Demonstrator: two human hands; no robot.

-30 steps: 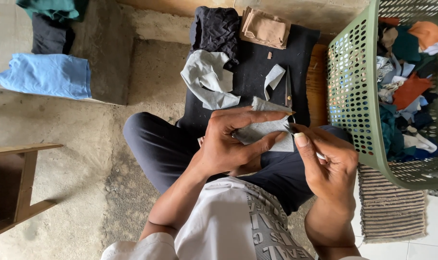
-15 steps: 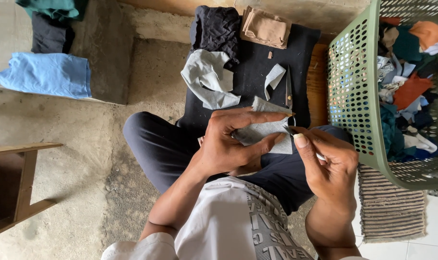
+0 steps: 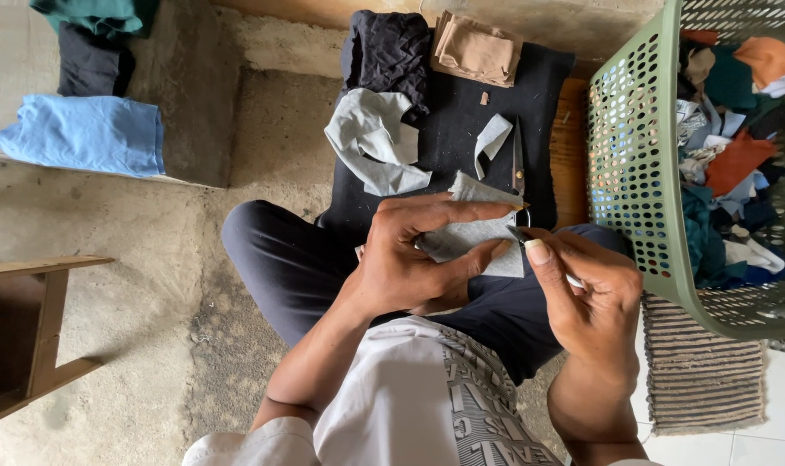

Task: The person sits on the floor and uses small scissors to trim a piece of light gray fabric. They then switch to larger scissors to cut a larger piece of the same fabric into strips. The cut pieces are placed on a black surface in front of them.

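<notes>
My left hand (image 3: 414,259) grips a small grey fabric piece (image 3: 474,233) above my lap, thumb under and fingers over it. My right hand (image 3: 587,293) is pinched on a thin white pen-like tool (image 3: 572,280) whose tip touches the fabric's right edge. I sit cross-legged in dark trousers. Beyond my hands lies a black cloth (image 3: 461,129) carrying a larger grey fabric scrap (image 3: 375,142), a small grey strip (image 3: 493,138) and scissors (image 3: 518,164).
A green plastic basket (image 3: 638,164) full of mixed fabric scraps stands at right on a striped mat (image 3: 703,380). Folded tan cloth (image 3: 477,47) and black knit cloth (image 3: 388,52) lie at the far end. Blue cloth (image 3: 86,134) rests on a ledge; wooden stool (image 3: 30,328) at left.
</notes>
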